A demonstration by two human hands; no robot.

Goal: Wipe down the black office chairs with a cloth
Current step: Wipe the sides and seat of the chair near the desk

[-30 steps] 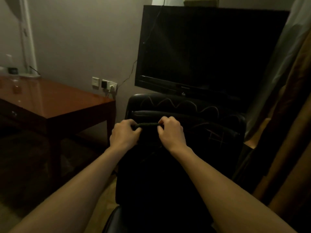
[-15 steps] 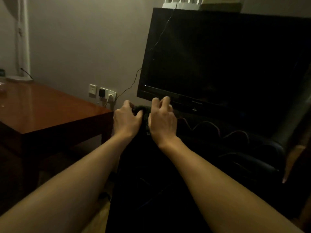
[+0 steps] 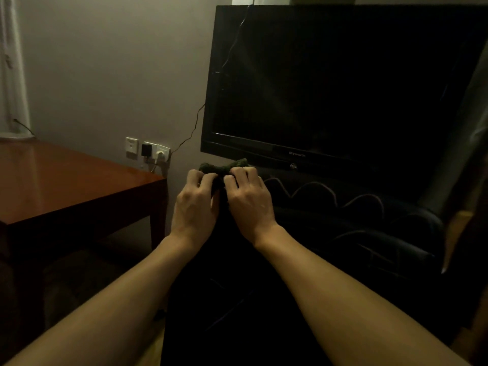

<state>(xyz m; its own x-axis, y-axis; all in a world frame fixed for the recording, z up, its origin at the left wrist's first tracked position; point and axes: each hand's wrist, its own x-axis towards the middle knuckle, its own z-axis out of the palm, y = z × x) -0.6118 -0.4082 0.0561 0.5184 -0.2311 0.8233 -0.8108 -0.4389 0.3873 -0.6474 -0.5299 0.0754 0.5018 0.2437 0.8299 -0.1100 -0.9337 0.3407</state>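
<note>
Dimly lit, the room shows two bare forearms reaching forward side by side; the left hand (image 3: 196, 200) and the right hand (image 3: 247, 196) sit nearly touching, knuckles up, fingers of each curled down and gripping a dark green cloth (image 3: 223, 167); the cloth is bunched between them, its ends poking out above the fingertips, and the part below the hands is lost in the darkness.

Both hands hold the cloth at the top edge of a black office chair (image 3: 343, 223), at the left end of its backrest; the chair's back runs away to the right, with faint pale wavy lines along its upper part and a few straight marks lower down; how the cloth lies on the chair under the hands cannot be told, since that area is too dark.

Just behind the chair stands a large black television (image 3: 338, 83), screen dark, its lower bezel close above the hands; a thin cable (image 3: 194, 128) hangs from beside it down to the wall sockets (image 3: 151, 150), where plugs sit; to the left is a glossy reddish-brown wooden table (image 3: 68, 186), its near corner close beside the left hand.
</note>
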